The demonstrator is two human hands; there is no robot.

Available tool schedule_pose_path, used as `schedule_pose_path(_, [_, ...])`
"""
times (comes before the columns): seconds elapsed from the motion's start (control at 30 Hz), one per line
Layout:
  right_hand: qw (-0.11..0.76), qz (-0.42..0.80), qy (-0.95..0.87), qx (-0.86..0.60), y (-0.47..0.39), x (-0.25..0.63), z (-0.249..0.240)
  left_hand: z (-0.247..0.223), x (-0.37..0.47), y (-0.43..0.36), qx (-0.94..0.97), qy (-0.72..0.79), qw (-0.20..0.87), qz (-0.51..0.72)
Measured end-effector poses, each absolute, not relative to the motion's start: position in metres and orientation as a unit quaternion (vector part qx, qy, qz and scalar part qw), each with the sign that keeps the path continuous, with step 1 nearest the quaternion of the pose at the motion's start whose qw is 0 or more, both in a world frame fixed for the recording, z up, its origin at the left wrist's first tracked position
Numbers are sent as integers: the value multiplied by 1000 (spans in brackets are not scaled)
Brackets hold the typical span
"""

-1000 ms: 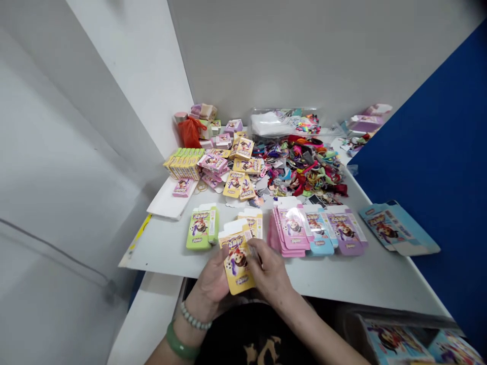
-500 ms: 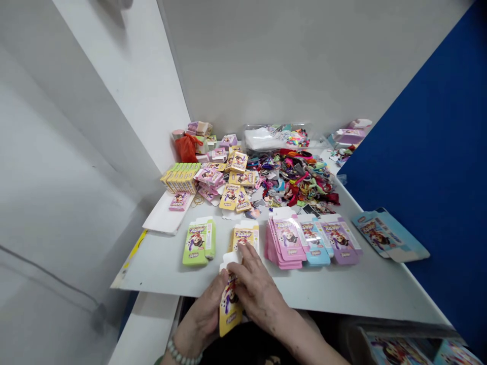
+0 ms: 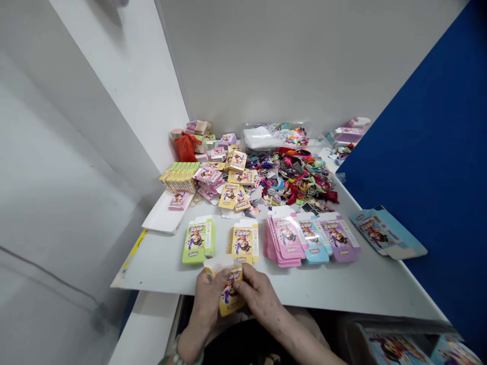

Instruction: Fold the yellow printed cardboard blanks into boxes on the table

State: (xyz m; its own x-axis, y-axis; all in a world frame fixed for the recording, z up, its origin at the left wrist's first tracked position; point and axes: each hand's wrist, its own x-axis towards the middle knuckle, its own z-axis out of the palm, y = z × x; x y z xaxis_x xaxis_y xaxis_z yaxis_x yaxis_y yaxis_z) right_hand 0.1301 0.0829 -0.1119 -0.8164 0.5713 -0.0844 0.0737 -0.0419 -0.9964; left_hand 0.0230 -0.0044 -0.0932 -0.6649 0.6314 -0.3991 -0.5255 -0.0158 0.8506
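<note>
A yellow box (image 3: pixel 231 299) with its white top flaps raised is held between both hands at the table's front edge. My left hand (image 3: pixel 209 296) grips its left side, thumb across the front. My right hand (image 3: pixel 258 291) closes on its right edge, thumb on the printed face. Just behind lies another yellow box (image 3: pixel 243 243), flat on the table. To its left is a green box (image 3: pixel 198 242). On the right lie a stack of pink boxes (image 3: pixel 287 238), blue boxes (image 3: pixel 314 241) and purple boxes (image 3: pixel 338 239).
A heap of colourful hair accessories (image 3: pixel 297 177) covers the table's back. Filled boxes (image 3: pixel 180 177) stand in a row at the back left, near a red bag (image 3: pixel 186 147). A large blue carton (image 3: pixel 388 235) leans at the right edge, by the blue partition (image 3: pixel 418 132).
The held yellow box has opened out and its white flaps now spread toward the left. My right hand has moved down from its top to its right edge; my left hand has shifted up.
</note>
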Motion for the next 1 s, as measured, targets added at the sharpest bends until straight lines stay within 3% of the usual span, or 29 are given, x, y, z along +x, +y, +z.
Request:
schedule_pose_path(0.17, [239, 744, -545, -303, 86, 125, -121, -94, 26, -6, 67, 539, 421, 726])
schedule_pose_path(0.37, [287, 778, -488, -272, 86, 128, -120, -103, 26, -4, 32, 554, 336, 761])
schedule_pose_path(0.63, [253, 813, -459, -252, 98, 133, -129, -102, 18, -10, 97, 558, 401, 720])
schedule_pose_path(0.83, [146, 827, -490, -236, 101, 145, -128, -102, 14, -24, 189, 518, 514, 657])
schedule_pose_path(1.0, [110, 816, -510, -247, 97, 153, -137, -109, 19, -31, 180, 508, 574, 616])
